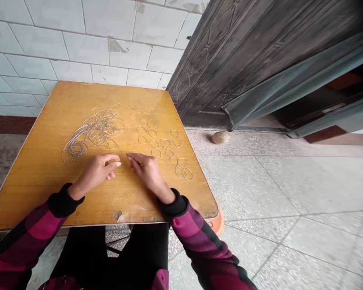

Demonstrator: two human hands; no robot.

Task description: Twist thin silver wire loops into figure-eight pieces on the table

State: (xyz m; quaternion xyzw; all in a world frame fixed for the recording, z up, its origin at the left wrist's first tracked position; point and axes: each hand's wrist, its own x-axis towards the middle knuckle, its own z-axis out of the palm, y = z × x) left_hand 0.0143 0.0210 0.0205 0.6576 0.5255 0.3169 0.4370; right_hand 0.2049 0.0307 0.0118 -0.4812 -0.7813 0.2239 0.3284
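Over the middle of the wooden table [87, 201], my left hand [99, 169] is closed in a pinch on a thin metal wire, only faintly visible at the fingertips. My right hand [147, 167] pinches the wire from the other side, thumb and forefinger together, a small gap from the left. Beyond my left hand lies a loose tangle of thin wires [93, 131], coiled at its near left end. Several wire loops [142, 139], some shaped like figure eights, are spread to the right of my right hand.
White wall tiles [109, 24] rise behind the table. At the right, a dark carved wooden door [199, 80] stands beside a grey-green curtain [260, 104]. A roundish ball-like object [220, 137] rests on the floor. An orange stool [218, 221] shows under the table's right corner.
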